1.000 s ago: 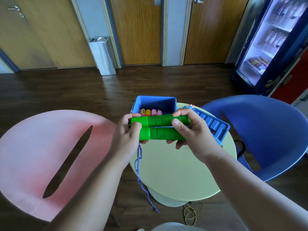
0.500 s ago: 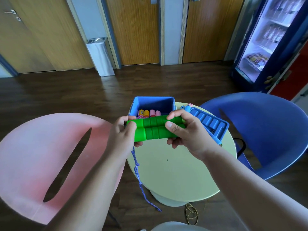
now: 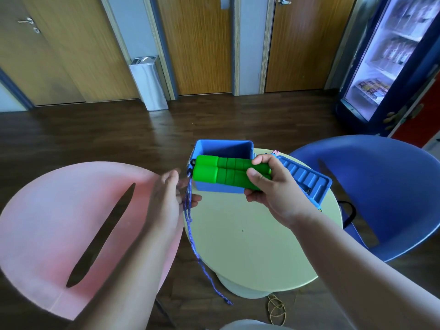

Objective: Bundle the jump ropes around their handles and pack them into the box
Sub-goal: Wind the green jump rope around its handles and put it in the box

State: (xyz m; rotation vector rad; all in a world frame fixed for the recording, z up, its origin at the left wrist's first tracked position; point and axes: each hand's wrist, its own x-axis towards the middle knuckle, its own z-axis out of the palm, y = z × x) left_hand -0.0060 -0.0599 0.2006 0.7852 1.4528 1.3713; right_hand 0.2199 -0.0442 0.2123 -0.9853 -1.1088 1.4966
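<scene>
Dark wood flooring [image 3: 95, 139] runs back to wooden doors [image 3: 197, 44], a metal bin [image 3: 148, 82] and a lit drinks fridge [image 3: 385, 55]. A pink chair [image 3: 47, 210] and a blue chair [image 3: 381, 186] flank the round pale table [image 3: 250, 246], which carries the open blue box [image 3: 223, 146] and its lid [image 3: 307, 179]. The right hand [image 3: 273, 186] curls its fingers round two green handles [image 3: 221, 171], side by side just above the box's front wall. The purple rope [image 3: 197, 256] hangs past the left hand [image 3: 166, 198], whose fingers are straight and together. Rubber bands [image 3: 276, 308] lie on the floor.
</scene>
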